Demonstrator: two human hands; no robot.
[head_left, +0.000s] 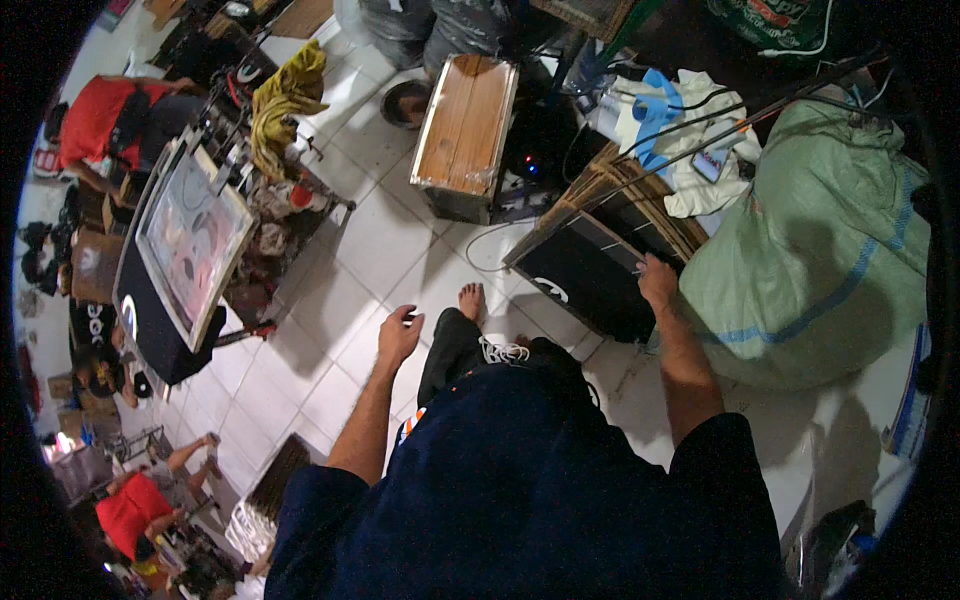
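Note:
My left hand (400, 337) hangs in the air over the white tiled floor, its fingers loosely curled, apart, with nothing in them. My right hand (657, 282) is closed, and a small pale thing shows at its fingertips, too small to name. It is beside the upper corner of a dark framed panel (590, 275) with a white round mark. Whether the hand touches that frame I cannot tell. More wooden frames (632, 195) lean in a stack behind the panel.
A bulging green sack (800, 260) stands at my right. Ahead is a wood-topped box (465, 125); a phone (712, 163) lies on pale cloths (700, 110). At left, a person in red (100, 122) is near a printing screen (195, 235); another person (135, 512) is lower left.

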